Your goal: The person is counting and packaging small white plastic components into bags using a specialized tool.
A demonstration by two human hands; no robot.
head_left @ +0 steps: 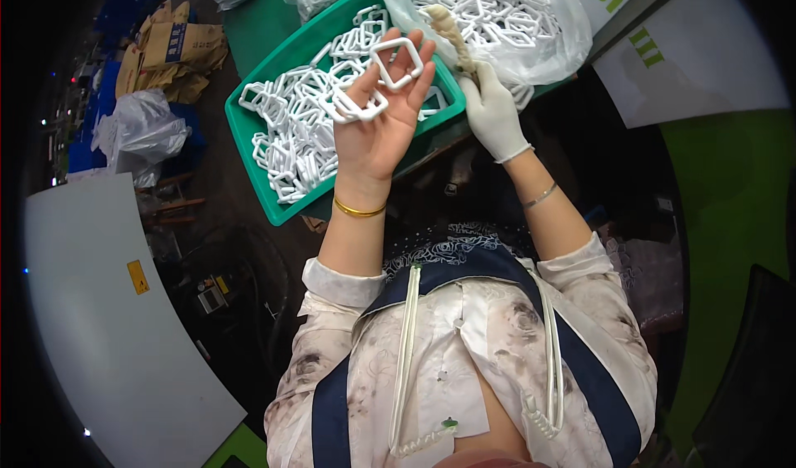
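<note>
"What's at the upper left?"

"Brown paper sacks (176, 47), crumpled, with a silvery plastic bag (143, 132) just beside them."

"And nearer?"

"A pale grey panel (108, 302) bearing a yellow label (138, 276)."

"The right side?"

"A white panel (717, 66) with green markings (645, 48), above a plain green surface (734, 190)."

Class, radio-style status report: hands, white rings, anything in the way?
Left hand open, palm up, white rings on it. Gloved right hand gripping beige item. Nothing visibly blocking either.
</note>
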